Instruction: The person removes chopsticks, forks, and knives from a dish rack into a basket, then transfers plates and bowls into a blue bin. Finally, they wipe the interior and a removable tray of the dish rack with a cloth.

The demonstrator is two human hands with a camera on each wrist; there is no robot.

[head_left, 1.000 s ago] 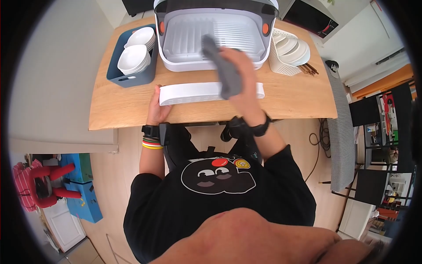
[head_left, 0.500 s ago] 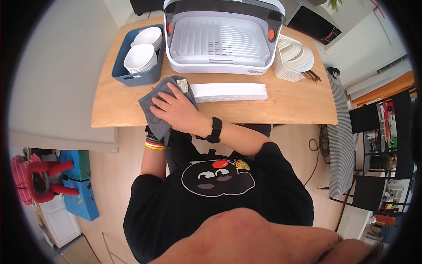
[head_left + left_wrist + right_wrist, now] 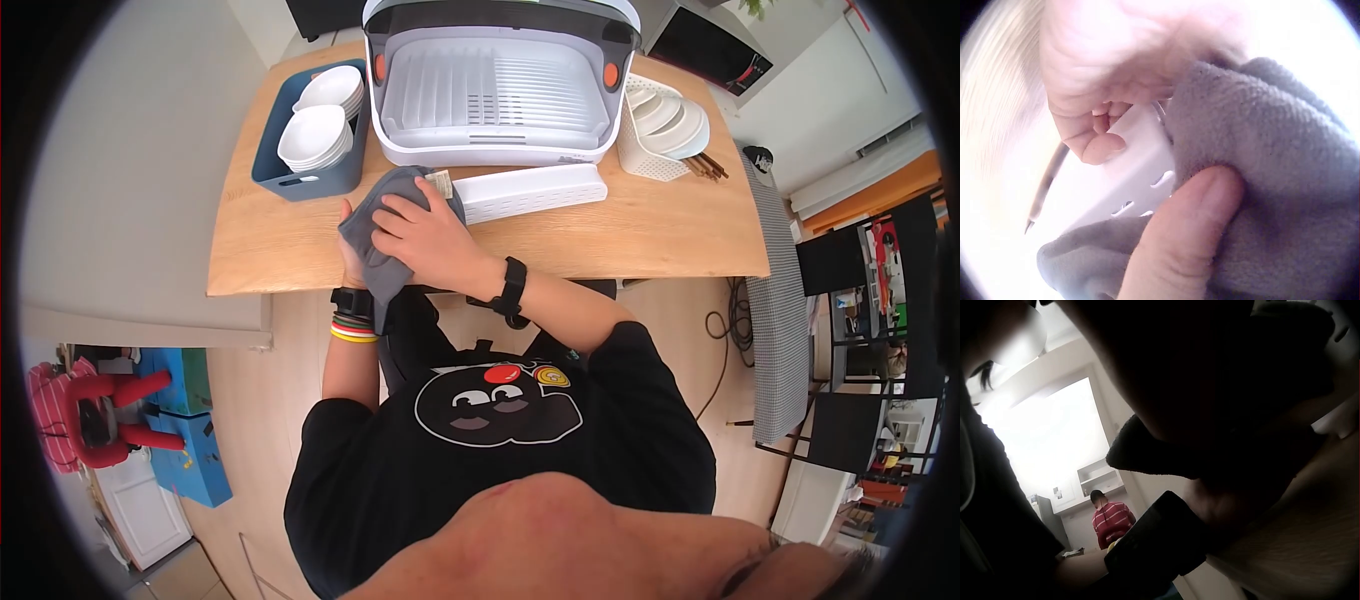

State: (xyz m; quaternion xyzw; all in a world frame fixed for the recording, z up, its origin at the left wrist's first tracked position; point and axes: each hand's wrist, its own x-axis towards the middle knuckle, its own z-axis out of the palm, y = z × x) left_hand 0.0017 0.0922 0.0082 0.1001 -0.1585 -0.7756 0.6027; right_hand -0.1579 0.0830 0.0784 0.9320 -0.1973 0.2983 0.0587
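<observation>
A long white tray (image 3: 535, 190) with slots along its side lies slantwise over the front of the table. My left hand (image 3: 351, 258) grips its left end, partly hidden by a grey cloth (image 3: 372, 240); in the left wrist view, curled fingers (image 3: 1104, 147) lie at the white tray wall. My right hand (image 3: 435, 240) holds the cloth over that same end, fingers spread and bent across it. A thumb (image 3: 1204, 200) presses on the cloth in the left wrist view. The right wrist view is mostly dark.
Behind the tray stands a white dish rack box (image 3: 500, 155) with a raised dark lid. A blue bin (image 3: 310, 185) of stacked white bowls (image 3: 318, 135) is at left. To the right, a white perforated basket (image 3: 645, 150) holds plates (image 3: 675, 130), with brown sticks (image 3: 708, 165) beside them.
My right hand has come down leftward with the cloth, from above the tray onto its left end. The tray has turned slightly, its right end now farther from me.
</observation>
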